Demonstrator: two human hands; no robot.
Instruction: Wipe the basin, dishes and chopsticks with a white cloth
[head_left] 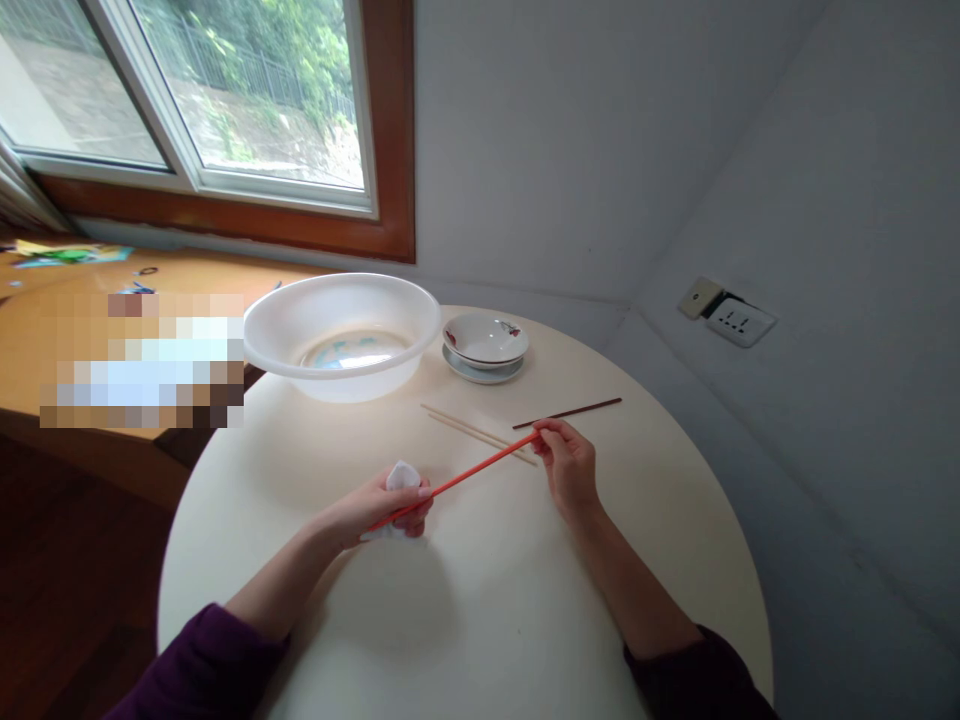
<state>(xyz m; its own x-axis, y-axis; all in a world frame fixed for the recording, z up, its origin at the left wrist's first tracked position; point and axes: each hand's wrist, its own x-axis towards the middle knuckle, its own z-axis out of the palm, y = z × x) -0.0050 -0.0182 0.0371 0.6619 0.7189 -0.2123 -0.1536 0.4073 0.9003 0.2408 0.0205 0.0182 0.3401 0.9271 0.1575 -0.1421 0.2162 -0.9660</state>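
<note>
A red chopstick (484, 466) slants up to the right between my two hands, above the table. My left hand (409, 500) is closed around its lower part with a white cloth (403, 476) bunched in the palm; whether it is fabric or paper I cannot tell. With fingertips pinched, my right hand (568, 462) grips the upper end. Just beyond the right hand lies a dark brown chopstick (592, 407). Two pale wooden chopsticks (469, 428) rest on the tabletop behind the red one, partly covered by it.
The round white table (517, 620) bears a large translucent basin (341, 385) at the back left, holding what looks like water. Right of it sit stacked white dishes (486, 343). A wooden desk (247, 270) adjoins on the left. A wall with a socket (741, 322) bounds the right.
</note>
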